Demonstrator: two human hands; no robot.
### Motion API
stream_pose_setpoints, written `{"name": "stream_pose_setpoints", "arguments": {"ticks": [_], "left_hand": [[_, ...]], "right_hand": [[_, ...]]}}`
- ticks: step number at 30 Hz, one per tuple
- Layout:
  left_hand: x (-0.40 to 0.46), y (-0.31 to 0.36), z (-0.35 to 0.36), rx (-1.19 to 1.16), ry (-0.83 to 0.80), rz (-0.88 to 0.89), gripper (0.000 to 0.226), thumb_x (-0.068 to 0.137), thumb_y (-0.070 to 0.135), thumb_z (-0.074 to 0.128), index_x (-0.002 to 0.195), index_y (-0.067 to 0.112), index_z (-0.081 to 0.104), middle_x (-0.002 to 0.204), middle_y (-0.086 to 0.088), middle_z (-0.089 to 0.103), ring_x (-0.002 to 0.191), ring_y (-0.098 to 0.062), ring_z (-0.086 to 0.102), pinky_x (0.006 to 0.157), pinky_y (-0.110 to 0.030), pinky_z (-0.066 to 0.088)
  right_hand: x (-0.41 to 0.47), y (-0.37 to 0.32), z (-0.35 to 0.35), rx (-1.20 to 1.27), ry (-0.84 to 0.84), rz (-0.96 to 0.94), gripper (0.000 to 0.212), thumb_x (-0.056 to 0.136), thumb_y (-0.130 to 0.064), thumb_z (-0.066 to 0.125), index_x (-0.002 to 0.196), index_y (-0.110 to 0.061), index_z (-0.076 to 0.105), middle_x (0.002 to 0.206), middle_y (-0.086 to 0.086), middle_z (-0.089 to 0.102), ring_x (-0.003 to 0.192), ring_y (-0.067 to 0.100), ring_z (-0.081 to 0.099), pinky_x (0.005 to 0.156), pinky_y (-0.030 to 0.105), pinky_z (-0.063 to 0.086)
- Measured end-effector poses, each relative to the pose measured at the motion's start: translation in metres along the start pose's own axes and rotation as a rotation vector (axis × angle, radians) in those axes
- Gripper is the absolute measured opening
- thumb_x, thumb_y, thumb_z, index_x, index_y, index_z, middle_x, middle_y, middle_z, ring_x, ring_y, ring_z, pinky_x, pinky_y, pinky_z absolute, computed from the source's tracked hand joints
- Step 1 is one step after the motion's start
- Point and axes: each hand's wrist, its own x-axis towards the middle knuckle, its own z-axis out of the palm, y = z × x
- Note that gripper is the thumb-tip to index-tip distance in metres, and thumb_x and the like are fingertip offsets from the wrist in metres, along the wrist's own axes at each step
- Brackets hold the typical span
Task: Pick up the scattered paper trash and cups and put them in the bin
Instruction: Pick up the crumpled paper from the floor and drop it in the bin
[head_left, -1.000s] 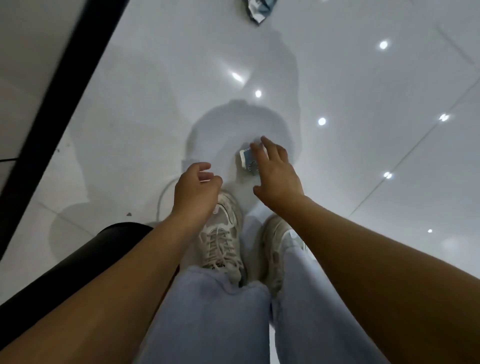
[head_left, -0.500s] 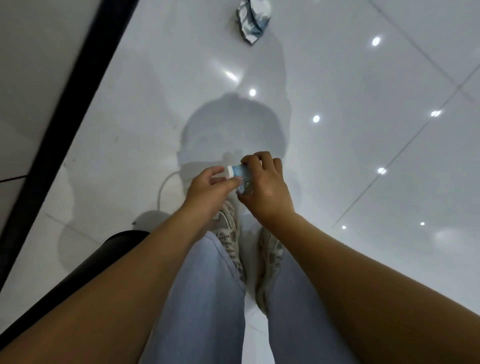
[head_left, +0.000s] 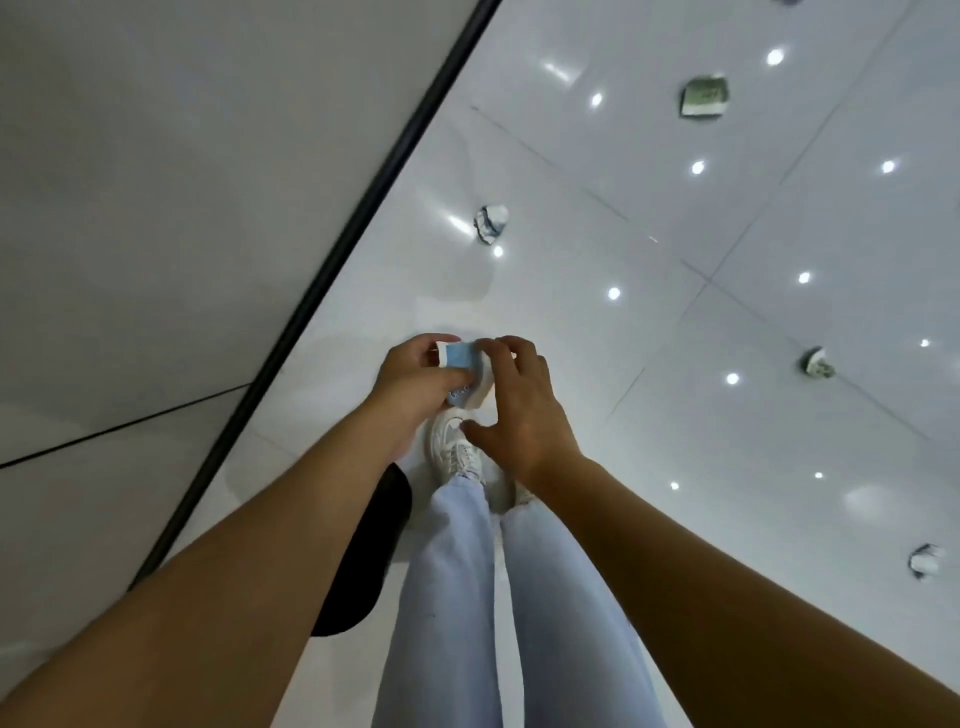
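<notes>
**Blue cup in hand, more litter waiting across the tiles**

At the centre of the frame the left hand (head_left: 415, 376) grips a small blue-and-white paper cup (head_left: 460, 364), fingers and thumb curled round its left end. The right hand (head_left: 519, 402) lies against the cup's right side with its fingers fairly straight and spread; whether it shares the hold or only steadies the cup is hard to tell. The cup sits above the white shoe (head_left: 454, 447), clear of the floor.

The step in hand looks like settling the cup into one hand. Doing it well probably means letting the left hand take the cup fully, with a light squeeze so the thin wall does not buckle and slip, which frees the right hand for the next piece.

A dark rounded shape (head_left: 363, 561) sits low and left of the legs, beside the black strip (head_left: 332, 270) along the wall; it may be the bin, though its opening cannot be made out. If so, the cup has only a short drop to the lower left.

Other scraps lie on the glossy floor (head_left: 727, 441): a crumpled white-and-blue piece (head_left: 491, 223) above centre, a greenish piece (head_left: 705, 98) at upper right, and two small wads, one (head_left: 818, 362) at mid right and one (head_left: 927, 561) at lower right. The nearest is the crumpled piece above centre, a sensible next target.
</notes>
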Motion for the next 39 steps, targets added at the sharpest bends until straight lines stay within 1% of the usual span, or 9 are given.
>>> {"name": "stream_pose_setpoints", "arguments": {"ticks": [5,9,13,16,20,27,32,35,39], "left_hand": [[-0.075,0.054,-0.018,0.036,0.134,0.053,0.04,0.079,0.0,0.07,0.114,0.018,0.058,0.115,-0.007,0.06,0.104,-0.024,0.059,0.084,-0.036,0.056],[-0.123,0.082,-0.032,0.042,0.154,0.112,0.036,0.079,-0.002,0.067,0.108,0.018,0.058,0.104,-0.006,0.06,0.094,-0.022,0.059,0.084,-0.037,0.056],[-0.149,0.096,-0.042,0.054,0.147,0.169,0.033,0.079,-0.003,0.065,0.101,0.02,0.058,0.085,0.006,0.053,0.076,-0.012,0.054,0.067,-0.028,0.053],[-0.153,0.102,-0.048,0.048,0.149,0.166,0.033,0.079,-0.003,0.065,0.102,0.021,0.058,0.083,0.008,0.053,0.073,-0.009,0.054,0.061,-0.024,0.051],[-0.146,0.109,-0.052,0.121,0.165,0.164,0.034,0.078,-0.002,0.065,0.106,0.018,0.06,0.087,0.003,0.057,0.076,-0.015,0.056,0.065,-0.024,0.05],[-0.114,0.139,-0.04,0.17,0.182,0.108,0.036,0.08,-0.002,0.064,0.111,0.015,0.058,0.106,-0.004,0.058,0.094,-0.022,0.057,0.085,-0.037,0.053],[-0.08,0.161,-0.025,0.224,0.221,0.098,0.037,0.08,-0.001,0.063,0.114,0.013,0.057,0.103,-0.002,0.058,0.088,-0.02,0.056,0.075,-0.029,0.048],[-0.047,0.175,-0.014,0.245,0.225,0.089,0.036,0.08,0.0,0.064,0.113,0.014,0.058,0.102,-0.002,0.058,0.088,-0.019,0.057,0.076,-0.028,0.049],[0.001,0.181,-0.003,0.269,0.224,0.102,0.031,0.081,0.002,0.064,0.103,0.023,0.057,0.093,0.006,0.058,0.077,-0.009,0.057,0.058,-0.017,0.047]], "right_hand": [[-0.042,-0.066,-0.068,-0.045,0.014,0.096,0.079,0.082,-0.021,0.073,0.147,-0.02,0.028,0.151,0.002,0.029,0.135,0.021,0.034,0.1,0.034,0.043],[-0.064,-0.101,-0.107,-0.07,0.104,0.151,0.073,0.084,-0.022,0.07,0.146,-0.02,0.031,0.151,0.002,0.032,0.135,0.021,0.035,0.098,0.032,0.041],[-0.072,-0.12,-0.126,-0.058,0.167,0.166,0.07,0.084,-0.023,0.069,0.144,-0.019,0.033,0.148,0.003,0.035,0.132,0.022,0.038,0.089,0.026,0.036],[-0.07,-0.124,-0.131,-0.034,0.181,0.191,0.068,0.084,-0.023,0.068,0.144,-0.019,0.034,0.146,0.004,0.036,0.13,0.023,0.038,0.087,0.026,0.035],[-0.058,-0.122,-0.137,0.036,0.175,0.233,0.068,0.083,-0.025,0.068,0.143,-0.019,0.035,0.144,0.002,0.038,0.128,0.023,0.039,0.089,0.031,0.04],[-0.009,-0.103,-0.155,0.065,0.152,0.29,0.067,0.085,-0.027,0.069,0.142,-0.018,0.036,0.144,0.003,0.038,0.128,0.023,0.039,0.09,0.029,0.037],[0.041,-0.086,-0.169,0.088,0.104,0.322,0.065,0.084,-0.027,0.067,0.141,-0.019,0.036,0.142,0.003,0.039,0.126,0.023,0.041,0.09,0.032,0.04],[0.075,-0.069,-0.168,0.075,0.078,0.315,0.065,0.086,-0.025,0.066,0.143,-0.017,0.036,0.144,0.004,0.038,0.128,0.024,0.04,0.092,0.033,0.042],[0.119,-0.039,-0.156,0.078,0.062,0.335,0.066,0.086,-0.024,0.067,0.143,-0.018,0.035,0.146,0.005,0.036,0.131,0.024,0.038,0.098,0.036,0.043]]}}
